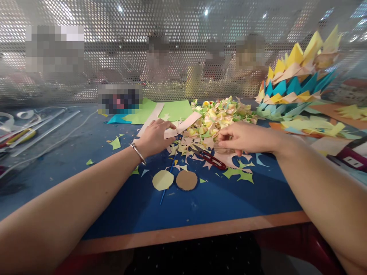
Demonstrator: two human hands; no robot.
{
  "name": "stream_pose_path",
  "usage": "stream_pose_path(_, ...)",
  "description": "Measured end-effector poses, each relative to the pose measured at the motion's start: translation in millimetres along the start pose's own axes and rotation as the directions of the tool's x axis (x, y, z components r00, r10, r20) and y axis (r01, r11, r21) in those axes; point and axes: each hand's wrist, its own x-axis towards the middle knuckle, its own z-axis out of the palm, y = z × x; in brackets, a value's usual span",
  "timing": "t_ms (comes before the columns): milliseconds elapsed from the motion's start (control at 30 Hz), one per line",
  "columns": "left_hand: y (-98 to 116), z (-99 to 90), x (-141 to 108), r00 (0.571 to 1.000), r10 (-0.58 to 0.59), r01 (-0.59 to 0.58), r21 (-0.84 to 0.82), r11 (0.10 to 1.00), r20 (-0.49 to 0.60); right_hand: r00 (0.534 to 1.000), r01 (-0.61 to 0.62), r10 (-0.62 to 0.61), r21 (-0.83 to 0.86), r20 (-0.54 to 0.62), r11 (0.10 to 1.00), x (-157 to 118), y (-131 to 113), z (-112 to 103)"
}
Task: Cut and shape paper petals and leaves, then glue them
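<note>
My left hand [157, 136], with a silver bangle at its wrist, grips a pale pink paper strip [189, 121] between thumb and fingers. Across from it, my right hand [239, 137] is closed with its fingers curled together beside a heap of small folded paper pieces [218, 116]. What it holds, if anything, cannot be made out. Below and between the hands lie red-handled scissors [213, 159] among star-shaped paper offcuts. A pale yellow paper disc [163, 180] and a brown cardboard disc [186, 180] lie nearer me, with a thin blue stick [163, 196] partly under the yellow one.
Light green paper sheets [174, 109] lie behind my left hand. A tall layered construction of pointed folded paper [295, 82] stands at the back right. Clear glue sticks [46, 133] and a white cord [77, 130] lie left. Perforated metal panelling [177, 23] runs behind the table.
</note>
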Motion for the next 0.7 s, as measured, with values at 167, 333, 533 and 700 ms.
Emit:
stream_pose_path(167,19.6,-3.6,-6.1,0.984,0.125,-0.135,-0.074,0.988,-0.131,0.998,-0.027,0.026,0.017,0.057,0.999,-1.6,-2.2,1.0)
stream_pose_path(333,53.1,-7.4,-22.3,0.879,0.475,-0.474,-0.186,0.861,-0.041,0.997,0.006,-0.006,0.009,0.073,1.0,-3.0,-3.2,2.7)
stream_pose_path(533,71.3,-5.3,-32.9,0.753,0.653,-0.618,-0.255,0.744,0.079,0.999,-0.01,0.013,-0.049,0.053,0.999,-4.3,-4.4,4.4)
stream_pose_path(700,81.0,-0.5,-37.5,0.713,0.688,-0.647,-0.248,0.721,0.137,0.991,-0.081,0.082,-0.014,0.105,0.997,-6.9,-1.9,2.1)
